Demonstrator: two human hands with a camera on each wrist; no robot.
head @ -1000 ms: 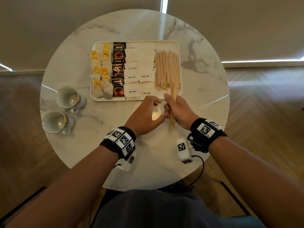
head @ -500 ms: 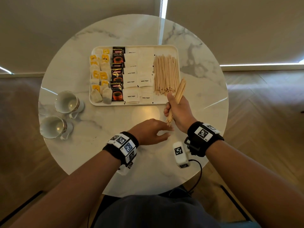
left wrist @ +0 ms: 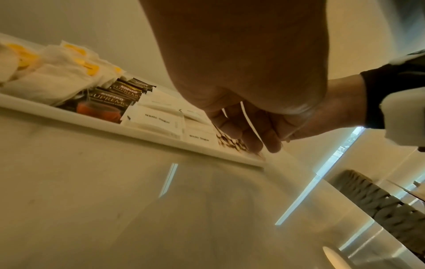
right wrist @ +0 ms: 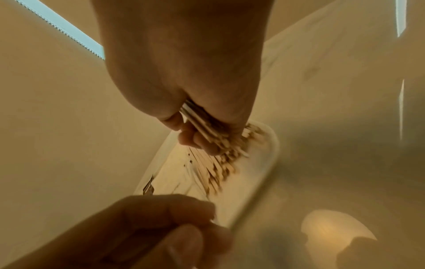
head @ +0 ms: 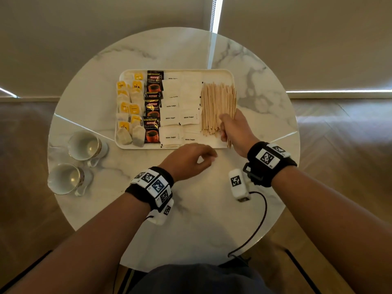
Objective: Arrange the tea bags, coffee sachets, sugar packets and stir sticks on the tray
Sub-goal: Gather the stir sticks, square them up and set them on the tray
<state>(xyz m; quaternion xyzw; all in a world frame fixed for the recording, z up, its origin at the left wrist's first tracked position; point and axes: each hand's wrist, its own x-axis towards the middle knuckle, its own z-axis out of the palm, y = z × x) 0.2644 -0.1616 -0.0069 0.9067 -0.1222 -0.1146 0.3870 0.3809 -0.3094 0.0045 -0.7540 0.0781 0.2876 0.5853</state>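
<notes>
A white tray [head: 148,147] holds tea bags [head: 129,109] at the left, then coffee sachets [head: 153,107], white sugar packets [head: 182,98] and a pile of wooden stir sticks [head: 216,102] at the right. My right hand [head: 223,129] grips a small bundle of stir sticks [right wrist: 202,131] and holds it down on the near right part of that pile; the bundle's near ends [head: 229,143] stick out past the tray's rim. My left hand [head: 209,158] hovers loosely curled just in front of the tray and holds nothing. The left wrist view shows its fingers [left wrist: 253,138] near the tray's edge [left wrist: 92,116].
Two empty white cups [head: 84,145] [head: 63,179] stand at the left of the round marble table [head: 191,219]. Bare tabletop lies between me and the tray. A woven seat [left wrist: 379,209] shows beyond the table's right edge.
My right hand has carried the stick bundle from the table in front of the tray onto the pile. My left hand let go of the bundle and drew back.
</notes>
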